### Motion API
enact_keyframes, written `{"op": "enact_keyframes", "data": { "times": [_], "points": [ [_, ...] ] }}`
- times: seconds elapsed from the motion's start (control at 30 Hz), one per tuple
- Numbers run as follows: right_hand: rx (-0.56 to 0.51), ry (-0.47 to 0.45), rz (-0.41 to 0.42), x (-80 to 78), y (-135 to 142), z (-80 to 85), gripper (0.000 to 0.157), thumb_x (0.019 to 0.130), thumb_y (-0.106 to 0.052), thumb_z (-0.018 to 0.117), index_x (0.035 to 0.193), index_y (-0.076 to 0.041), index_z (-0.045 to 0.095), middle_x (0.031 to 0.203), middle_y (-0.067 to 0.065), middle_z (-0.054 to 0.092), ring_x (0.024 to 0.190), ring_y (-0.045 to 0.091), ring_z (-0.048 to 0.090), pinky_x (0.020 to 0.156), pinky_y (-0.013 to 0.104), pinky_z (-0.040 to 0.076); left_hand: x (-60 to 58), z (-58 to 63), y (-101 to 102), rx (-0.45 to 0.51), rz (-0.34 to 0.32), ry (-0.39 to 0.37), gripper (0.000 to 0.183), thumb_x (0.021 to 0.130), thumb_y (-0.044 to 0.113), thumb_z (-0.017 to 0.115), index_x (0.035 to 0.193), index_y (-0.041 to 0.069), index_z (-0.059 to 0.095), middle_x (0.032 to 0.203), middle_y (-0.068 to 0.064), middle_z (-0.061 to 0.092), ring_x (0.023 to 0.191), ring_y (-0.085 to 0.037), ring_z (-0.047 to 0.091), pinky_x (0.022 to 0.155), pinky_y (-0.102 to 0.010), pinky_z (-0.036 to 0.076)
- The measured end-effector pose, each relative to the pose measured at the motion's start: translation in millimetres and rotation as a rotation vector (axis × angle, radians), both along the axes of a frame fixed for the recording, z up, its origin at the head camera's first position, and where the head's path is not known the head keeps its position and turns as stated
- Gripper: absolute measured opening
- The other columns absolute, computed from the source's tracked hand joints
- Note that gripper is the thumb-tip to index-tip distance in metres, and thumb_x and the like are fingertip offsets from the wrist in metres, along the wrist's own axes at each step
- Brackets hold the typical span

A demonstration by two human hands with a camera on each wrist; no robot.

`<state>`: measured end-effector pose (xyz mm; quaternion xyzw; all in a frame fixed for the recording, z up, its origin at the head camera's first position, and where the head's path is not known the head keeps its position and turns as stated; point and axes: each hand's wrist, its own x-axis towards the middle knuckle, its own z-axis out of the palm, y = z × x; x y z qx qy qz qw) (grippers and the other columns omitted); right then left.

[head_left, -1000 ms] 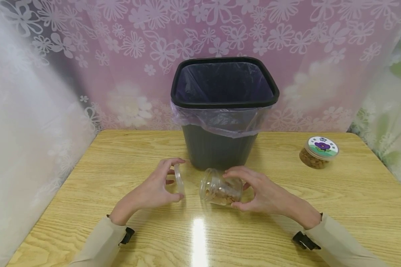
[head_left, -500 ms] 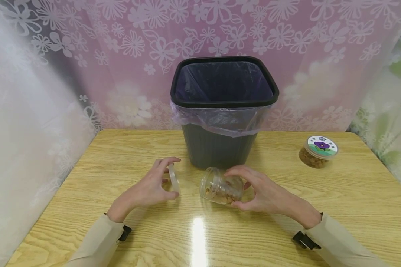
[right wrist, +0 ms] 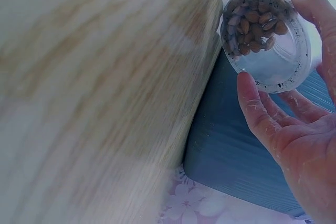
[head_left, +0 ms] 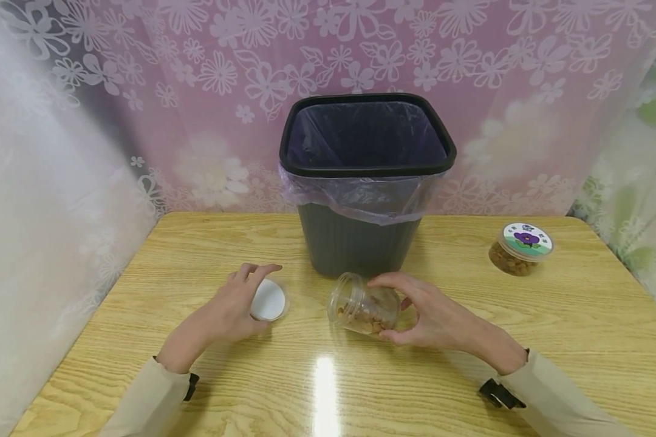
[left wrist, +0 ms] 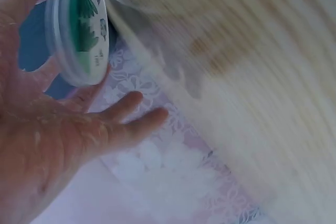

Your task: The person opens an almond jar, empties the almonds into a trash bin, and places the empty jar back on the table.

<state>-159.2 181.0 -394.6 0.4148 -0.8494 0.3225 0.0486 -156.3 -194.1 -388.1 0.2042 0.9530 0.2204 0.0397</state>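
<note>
My left hand (head_left: 221, 315) pinches a round jar lid (head_left: 269, 301) by its edge, white underside facing the head camera. The left wrist view shows the green and white printed top of the lid (left wrist: 86, 30), with two fingers spread away from it. On the right, my right hand (head_left: 429, 311) grips a clear plastic jar (head_left: 355, 297) near its base. The jar is tipped on its side, low at the table, with its uncovered mouth toward the lid. Almonds (right wrist: 257, 27) lie inside along its lower wall, seen through the base in the right wrist view.
A dark trash bin (head_left: 355, 243) with a purple liner stands just behind the jar. At the right rear of the wooden table (head_left: 208, 243) sits a lidded jar (head_left: 519, 250) of brown pieces with a purple flower label. Floral curtains hang behind.
My left hand has drawn left, away from the jar, and turned the lid from edge-on so its white underside shows. The right hand and jar have barely moved.
</note>
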Motion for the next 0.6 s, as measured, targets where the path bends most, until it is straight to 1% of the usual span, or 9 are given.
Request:
{"op": "enact_keyframes", "data": {
  "times": [0.1, 0.23, 0.33, 0.47, 0.6],
  "points": [
    [0.006, -0.016, -0.004, 0.4, 0, 0.9, 0.077, 0.077, -0.022, 0.09, 0.143, -0.02, 0.051, 0.134, 0.0, 0.062, 0.104, 0.012, 0.062, 0.071, 0.028, 0.058, 4.5, -0.5, -4, -0.106, 0.027, 0.038, 0.094, 0.074, 0.023, 0.087, 0.154, 0.024, 0.039, 0.144, -0.021, 0.045, 0.129, -0.048, 0.048, 0.093, -0.071, 0.047],
    [0.004, -0.057, -0.009, 1.0, 1, 1.5, 0.078, 0.077, -0.02, 0.09, 0.144, -0.021, 0.05, 0.136, 0.001, 0.061, 0.107, 0.013, 0.062, 0.074, 0.03, 0.059, 7.9, -1.9, -6, -0.16, 0.05, 0.073, 0.089, 0.073, 0.026, 0.087, 0.152, 0.024, 0.044, 0.144, -0.019, 0.047, 0.138, -0.05, 0.042, 0.096, -0.081, 0.039],
    [0.0, -0.07, -0.007, 1.0, 1, 1.4, 0.08, 0.076, -0.02, 0.09, 0.145, -0.021, 0.049, 0.137, 0.002, 0.061, 0.11, 0.015, 0.062, 0.077, 0.031, 0.06, 9.4, -2.8, -9, -0.169, 0.06, 0.087, 0.088, 0.074, 0.027, 0.085, 0.152, 0.024, 0.045, 0.15, -0.021, 0.045, 0.142, -0.055, 0.037, 0.097, -0.085, 0.034],
    [0.004, -0.051, -0.004, 0.8, 2, 1.0, 0.083, 0.076, -0.02, 0.09, 0.147, -0.021, 0.048, 0.139, 0.004, 0.061, 0.109, 0.016, 0.063, 0.075, 0.03, 0.06, 9.5, -3.9, -13, -0.163, 0.054, 0.1, 0.088, 0.076, 0.03, 0.082, 0.155, 0.026, 0.043, 0.158, -0.022, 0.038, 0.145, -0.062, 0.028, 0.097, -0.088, 0.031],
    [0.009, -0.048, 0.005, 0.9, 2, 1.5, 0.089, 0.075, -0.021, 0.091, 0.151, -0.023, 0.045, 0.144, 0.004, 0.058, 0.112, 0.017, 0.063, 0.075, 0.028, 0.06, 9.9, -4.8, -17, -0.154, 0.056, 0.116, 0.089, 0.078, 0.034, 0.081, 0.157, 0.027, 0.04, 0.163, -0.021, 0.032, 0.147, -0.062, 0.023, 0.099, -0.088, 0.028]
  ]
}}
